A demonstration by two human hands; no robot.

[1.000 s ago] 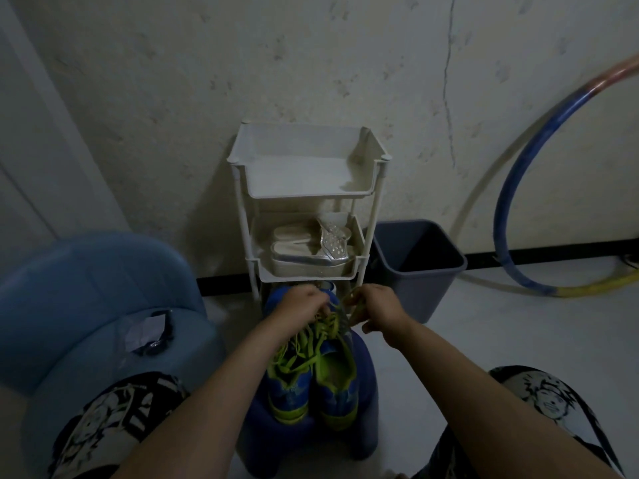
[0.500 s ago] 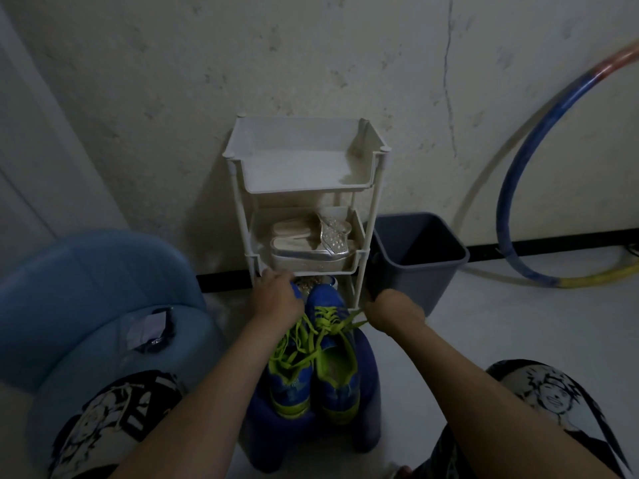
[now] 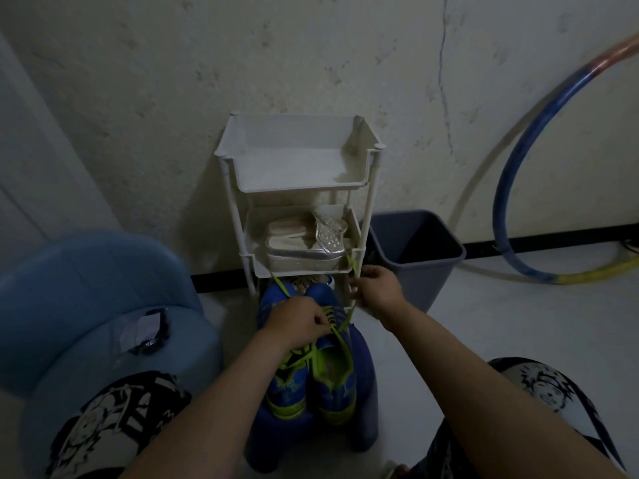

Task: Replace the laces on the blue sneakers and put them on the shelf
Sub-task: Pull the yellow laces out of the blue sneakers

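**Person lacing blue sneakers on a stool in front of a white shoe shelf**

Head view, looking down in dim light. A pair of blue sneakers (image 3: 332,392) is sitting side by side on a dark blue stool (image 3: 363,375), heels toward the person and toes toward the wall. The stool is standing just in front of a white three-tier shelf (image 3: 294,188). A neon green lace (image 3: 350,314) is running up from the right-hand sneaker.

The left hand (image 3: 294,323) is hovering over the sneakers' toe end. Its fingers are curled and are pinching one strand close to the shoe. The right hand (image 3: 377,288) is being held up beside the shelf's front right post. Its fingertips are pinching the other strand, and the loose end is sticking up in front of the middle tier.

The middle tier is holding a pair of silver platform sandals (image 3: 304,250). The bottom tier is holding something glittery, mostly hidden behind the sneakers' toes. A grey bin (image 3: 415,281) is standing just right of the shelf, and its inside is too dark to make out.

A light blue padded seat (image 3: 86,271) is crowding the left side, with a small clear packet (image 3: 145,331) lying on it. The person's knees, in black-and-white patterned shorts (image 3: 114,420), are flanking the stool. A striped hoop (image 3: 511,188) is leaning against the wall to the right. A stretch of pale floor (image 3: 501,323) is lying open between the stool, the bin and the hoop.
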